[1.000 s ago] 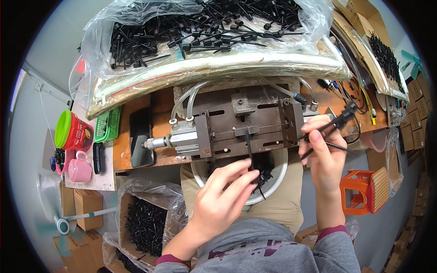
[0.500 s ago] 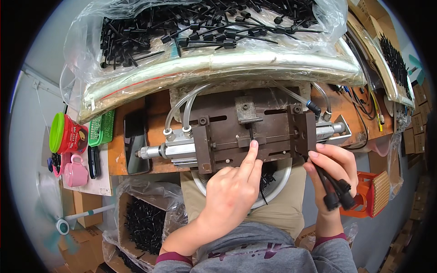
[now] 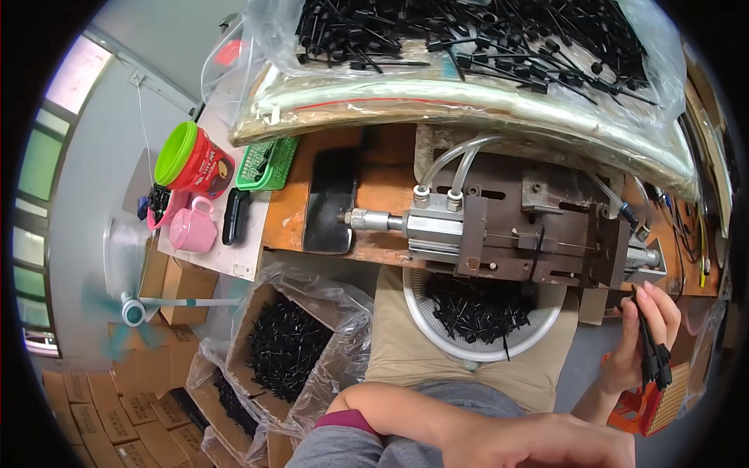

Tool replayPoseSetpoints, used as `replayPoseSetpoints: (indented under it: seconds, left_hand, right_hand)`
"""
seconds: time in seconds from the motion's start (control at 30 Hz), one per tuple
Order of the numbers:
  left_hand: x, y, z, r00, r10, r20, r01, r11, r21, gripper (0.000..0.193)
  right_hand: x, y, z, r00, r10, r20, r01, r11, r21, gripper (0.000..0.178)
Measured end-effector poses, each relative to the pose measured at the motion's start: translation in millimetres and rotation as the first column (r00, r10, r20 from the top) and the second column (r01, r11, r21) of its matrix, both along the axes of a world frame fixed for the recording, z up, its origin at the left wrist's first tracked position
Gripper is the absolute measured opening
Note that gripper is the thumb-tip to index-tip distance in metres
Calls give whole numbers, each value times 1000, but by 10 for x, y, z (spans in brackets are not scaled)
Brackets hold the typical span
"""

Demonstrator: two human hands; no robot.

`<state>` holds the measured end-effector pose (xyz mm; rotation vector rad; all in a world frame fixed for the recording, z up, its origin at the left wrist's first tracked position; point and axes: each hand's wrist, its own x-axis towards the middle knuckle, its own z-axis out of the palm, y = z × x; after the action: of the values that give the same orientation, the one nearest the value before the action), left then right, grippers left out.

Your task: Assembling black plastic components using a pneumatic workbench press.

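Off to the right, my right hand [image 3: 636, 339] is closed on several black plastic rods [image 3: 654, 363] with thick ends, which hang down from the fingers. My left hand [image 3: 546, 443] is at the lower edge, near my right wrist; its fingers are cut off or hidden. Ahead of me is a brown metal clamping fixture [image 3: 507, 234] with a silver air cylinder [image 3: 434, 234] on its left side. One thin black rod [image 3: 537, 253] sits across the fixture's middle, with neither hand on it. Below, a white round basket [image 3: 417, 324] of black pieces rests between my legs.
A plastic-lined tray [image 3: 468, 105] heaped with black rods spans the back. Left on the table are a dark phone [image 3: 331, 199], a green basket [image 3: 265, 175], a red tub [image 3: 211, 164] and a pink cup [image 3: 191, 228]. A lined carton [image 3: 316, 312] and a fan [image 3: 133, 310] stand lower left.
My left hand has left the fixture's middle and drawn back to the lower edge. The view has swung left. My right hand still holds the black rods.
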<state>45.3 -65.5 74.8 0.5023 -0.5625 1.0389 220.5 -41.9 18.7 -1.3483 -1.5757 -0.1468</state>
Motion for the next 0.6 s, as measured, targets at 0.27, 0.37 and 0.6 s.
replayPoseSetpoints:
  seconds: [0.27,0.37,0.6]
  left_hand:
    - [-94,-114,107,927,-373,-29,368,923,-110,47]
    - [34,-175,-75,901,-406,152,413,911,-16,54]
    - [-119,-119,120,923,-385,6,383,916,-116,58]
  right_hand:
    - [0,-109,-36,997,55,-53,-54,998,12,18]
    - [-84,-139,-4,989,76,-128,-83,995,-46,18]
    - [-150,-125,49,998,49,-38,-50,998,-40,19]
